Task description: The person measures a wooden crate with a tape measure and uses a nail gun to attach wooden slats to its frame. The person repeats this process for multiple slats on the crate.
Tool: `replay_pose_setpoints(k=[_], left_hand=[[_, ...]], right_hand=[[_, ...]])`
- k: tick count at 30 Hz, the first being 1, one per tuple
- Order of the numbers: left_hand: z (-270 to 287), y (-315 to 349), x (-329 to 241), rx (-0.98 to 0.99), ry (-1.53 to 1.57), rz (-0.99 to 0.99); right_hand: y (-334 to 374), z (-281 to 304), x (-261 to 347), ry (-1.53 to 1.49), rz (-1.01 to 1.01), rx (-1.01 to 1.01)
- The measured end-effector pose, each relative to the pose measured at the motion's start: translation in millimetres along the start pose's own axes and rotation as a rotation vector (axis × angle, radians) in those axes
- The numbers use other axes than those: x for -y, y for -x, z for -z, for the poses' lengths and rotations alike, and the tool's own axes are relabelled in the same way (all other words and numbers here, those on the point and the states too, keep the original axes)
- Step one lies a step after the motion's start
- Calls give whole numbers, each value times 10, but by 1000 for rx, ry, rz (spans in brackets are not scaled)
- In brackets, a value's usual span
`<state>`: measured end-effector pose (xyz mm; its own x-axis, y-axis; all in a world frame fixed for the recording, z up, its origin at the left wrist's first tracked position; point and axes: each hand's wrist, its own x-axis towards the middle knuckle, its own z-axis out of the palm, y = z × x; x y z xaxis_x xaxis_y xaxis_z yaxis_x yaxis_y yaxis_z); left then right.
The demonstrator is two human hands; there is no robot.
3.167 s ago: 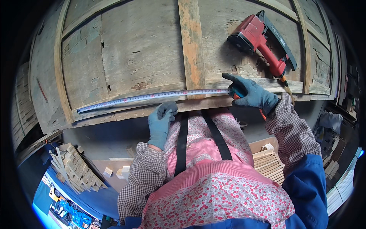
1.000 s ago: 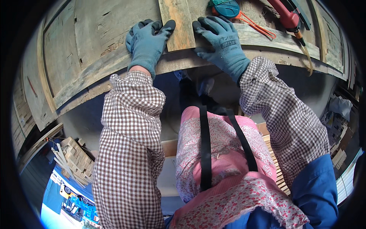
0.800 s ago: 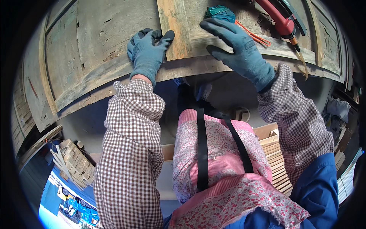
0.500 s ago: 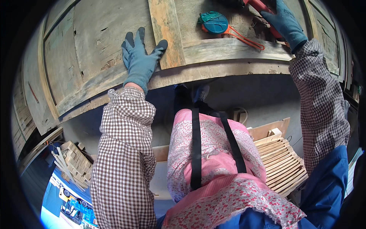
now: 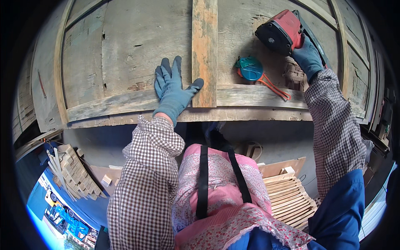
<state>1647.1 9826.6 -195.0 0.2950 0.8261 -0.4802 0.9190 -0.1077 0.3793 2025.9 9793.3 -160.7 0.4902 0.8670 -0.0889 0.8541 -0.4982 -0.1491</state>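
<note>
My left hand (image 5: 173,91), in a grey-blue glove with dark fingertips, lies with spread fingers on the near rail (image 5: 125,103) of a wooden panel (image 5: 158,29). Its thumb touches an upright slat (image 5: 204,54) with orange-brown patches. At the right, my gloved right hand (image 5: 308,58) grips the handle of a red and black nail gun (image 5: 281,31), held over the panel. The nail gun's nose is not visible. Between the hands, a round teal tape measure (image 5: 251,69) with an orange strap (image 5: 275,88) rests on the panel.
Broken, splintered wood (image 5: 295,75) shows below the nail gun. Below the panel, a stack of thin wooden strips (image 5: 289,198) stands at the right, and piled wood pieces (image 5: 75,173) lie at the left. A reddish stick (image 5: 42,84) lies on the panel's left part.
The view has shifted, so the panel sits lower in the picture and the whole nail gun body shows. My right hand has come slightly nearer the tape measure; my left hand stays by the slat.
</note>
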Motion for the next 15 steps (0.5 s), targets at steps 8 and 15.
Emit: replay_pose_setpoints(k=[8, 15], left_hand=[[60, 102, -23, -7, 35, 19], [80, 69, -120, -4, 66, -27]], right_hand=[[748, 2030, 287, -830, -375, 663], [2073, 1533, 446, -1398, -619, 929]])
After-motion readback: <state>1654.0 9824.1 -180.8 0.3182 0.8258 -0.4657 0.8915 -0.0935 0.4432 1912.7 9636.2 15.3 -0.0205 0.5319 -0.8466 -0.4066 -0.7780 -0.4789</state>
